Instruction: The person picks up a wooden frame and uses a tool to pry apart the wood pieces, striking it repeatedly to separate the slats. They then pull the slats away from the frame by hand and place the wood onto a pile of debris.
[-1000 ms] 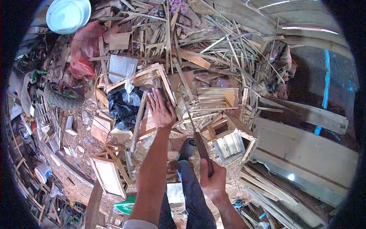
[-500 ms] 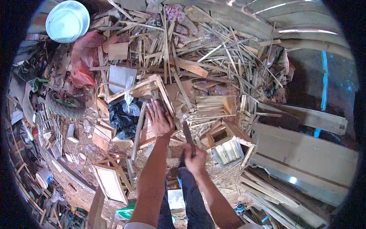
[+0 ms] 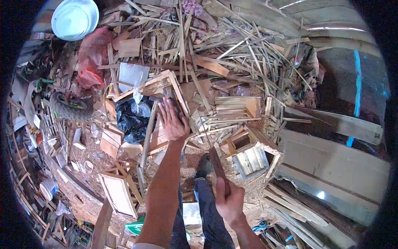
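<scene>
My left hand (image 3: pixel 174 124) lies flat, fingers apart, pressing on a dark wood strip (image 3: pixel 168 93) across a pale wooden frame (image 3: pixel 179 90). My right hand (image 3: pixel 230 202) is wrapped round the dark wooden handle of a saw (image 3: pixel 215 159). From the handle a thin blade, seen almost edge-on, points up and left, just right of the frame's corner. Whether the blade touches wood cannot be made out. Left of the frame sits a black plastic bag (image 3: pixel 132 122).
Slatted wood pieces (image 3: pixel 236 108) and a small wooden box (image 3: pixel 251 159) lie to the right. A framed panel (image 3: pixel 119 195) stands lower left. Loose offcuts heap up at the back; a white basin (image 3: pixel 74 20) and a tyre (image 3: pixel 70 108) are at the left. Long boards (image 3: pixel 302 207) lie lower right.
My right hand has drawn back toward me and to the right with the saw, baring more of its thin blade. My left hand stays pressed on the wood.
</scene>
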